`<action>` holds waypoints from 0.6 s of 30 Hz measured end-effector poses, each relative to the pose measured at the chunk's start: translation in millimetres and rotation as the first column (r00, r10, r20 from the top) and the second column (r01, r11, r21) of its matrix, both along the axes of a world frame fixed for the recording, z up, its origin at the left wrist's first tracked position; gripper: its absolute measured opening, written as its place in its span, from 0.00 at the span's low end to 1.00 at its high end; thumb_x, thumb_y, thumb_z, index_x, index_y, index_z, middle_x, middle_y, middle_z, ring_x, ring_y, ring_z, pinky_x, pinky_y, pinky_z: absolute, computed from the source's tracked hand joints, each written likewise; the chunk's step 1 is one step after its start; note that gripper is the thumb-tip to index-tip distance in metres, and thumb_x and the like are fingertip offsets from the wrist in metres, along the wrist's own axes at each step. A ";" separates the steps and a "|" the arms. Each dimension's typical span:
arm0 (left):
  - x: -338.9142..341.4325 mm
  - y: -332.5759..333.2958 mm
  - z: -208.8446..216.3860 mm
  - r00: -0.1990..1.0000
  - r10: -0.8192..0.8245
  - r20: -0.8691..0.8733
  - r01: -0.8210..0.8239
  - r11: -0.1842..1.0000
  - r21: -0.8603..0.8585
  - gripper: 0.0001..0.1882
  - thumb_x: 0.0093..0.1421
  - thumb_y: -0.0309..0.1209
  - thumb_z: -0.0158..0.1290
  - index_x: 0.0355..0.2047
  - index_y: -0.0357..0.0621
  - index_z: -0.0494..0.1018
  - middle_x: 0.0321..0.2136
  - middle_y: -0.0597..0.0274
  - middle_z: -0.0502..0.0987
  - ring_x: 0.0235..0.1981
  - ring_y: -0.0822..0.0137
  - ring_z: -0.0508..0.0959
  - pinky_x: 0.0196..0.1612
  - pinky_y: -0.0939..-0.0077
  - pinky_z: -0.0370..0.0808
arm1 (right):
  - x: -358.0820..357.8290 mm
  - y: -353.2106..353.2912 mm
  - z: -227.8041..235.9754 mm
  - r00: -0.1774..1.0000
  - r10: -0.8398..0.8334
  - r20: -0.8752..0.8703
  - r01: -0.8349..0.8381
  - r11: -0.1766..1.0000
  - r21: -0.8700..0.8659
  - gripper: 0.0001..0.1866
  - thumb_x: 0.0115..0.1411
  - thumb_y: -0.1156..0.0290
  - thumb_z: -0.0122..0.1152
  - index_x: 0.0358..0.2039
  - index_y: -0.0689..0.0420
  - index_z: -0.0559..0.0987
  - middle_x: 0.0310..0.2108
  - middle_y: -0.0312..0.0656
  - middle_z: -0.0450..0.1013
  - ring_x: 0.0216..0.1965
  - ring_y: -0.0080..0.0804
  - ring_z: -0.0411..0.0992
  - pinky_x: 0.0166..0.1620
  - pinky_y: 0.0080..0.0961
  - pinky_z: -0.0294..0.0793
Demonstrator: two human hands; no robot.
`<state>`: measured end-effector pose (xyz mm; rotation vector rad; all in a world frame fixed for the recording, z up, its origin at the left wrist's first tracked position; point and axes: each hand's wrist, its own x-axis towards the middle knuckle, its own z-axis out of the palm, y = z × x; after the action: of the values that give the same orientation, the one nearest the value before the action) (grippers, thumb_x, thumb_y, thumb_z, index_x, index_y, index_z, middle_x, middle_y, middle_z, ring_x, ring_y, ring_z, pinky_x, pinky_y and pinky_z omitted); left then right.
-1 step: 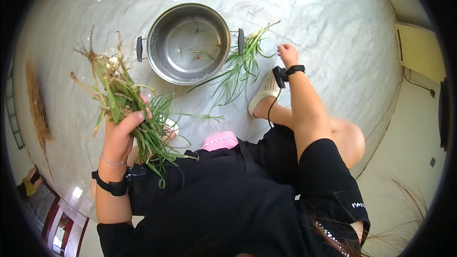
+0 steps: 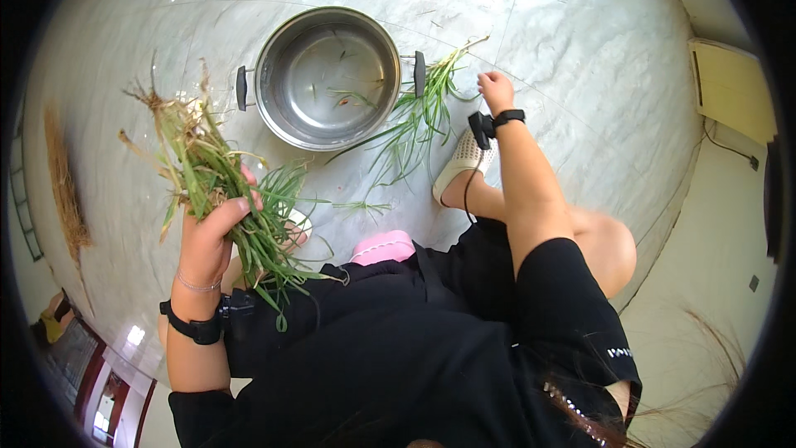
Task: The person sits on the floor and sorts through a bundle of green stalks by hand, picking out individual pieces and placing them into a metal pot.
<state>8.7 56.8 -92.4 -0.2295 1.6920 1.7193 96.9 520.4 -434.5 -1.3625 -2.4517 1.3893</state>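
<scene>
While a broom-like straw bundle [image 2: 65, 182] lies at the far left of the marbled tile floor [image 2: 597, 75], the person's left hand [image 2: 211, 236] clasps a thick bunch of grassy greens [image 2: 195, 149], its grip wrapped around the middle. The pale, rooty ends point away from the body; the blades hang toward the lap. Farther right, a two-handled steel pot [image 2: 278, 95] stands on the floor with a few leaf scraps [image 2: 352, 99] inside. By its right handle lies a looser pile of green blades [image 2: 427, 116]. Beyond that pile, above a cream perforated clog [image 2: 466, 158], the right hand [image 2: 497, 91] hovers with fingers curled; whether its grip holds a blade cannot be told.
</scene>
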 end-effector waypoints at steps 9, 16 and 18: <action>-10.5 1.1 -15.9 1.000 -0.001 -0.008 0.000 0.994 -0.106 0.19 0.48 0.34 0.54 0.38 0.38 0.65 0.26 0.66 0.66 0.29 0.72 0.66 0.34 0.78 0.65 | -74.1 -40.9 -30.8 0.985 -0.140 0.105 0.119 0.975 0.188 0.16 0.45 0.58 0.61 0.25 0.60 0.79 0.26 0.50 0.75 0.31 0.41 0.74 0.39 0.31 0.71; -9.1 -5.5 -14.9 0.999 0.041 -0.015 -0.041 0.999 -0.011 0.17 0.50 0.26 0.52 0.41 0.37 0.66 0.32 0.63 0.71 0.29 0.73 0.70 0.31 0.79 0.68 | -48.8 -44.7 30.9 0.938 -0.337 -0.080 0.212 0.741 -0.638 0.06 0.53 0.70 0.56 0.29 0.58 0.72 0.24 0.36 0.72 0.23 0.22 0.69 0.24 0.18 0.70; -5.8 0.7 -6.4 0.993 0.074 -0.088 -0.077 0.997 -0.025 0.16 0.52 0.26 0.52 0.41 0.36 0.66 0.32 0.63 0.71 0.28 0.73 0.71 0.31 0.79 0.69 | -43.6 -68.6 85.1 0.936 -0.331 -0.118 0.165 0.711 -0.683 0.06 0.55 0.68 0.56 0.30 0.57 0.73 0.26 0.35 0.72 0.25 0.21 0.69 0.27 0.18 0.71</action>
<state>2.9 57.4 -98.8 -0.2378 1.7925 1.7840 53.3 451.8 -349.4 -1.4298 -1.5741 2.3074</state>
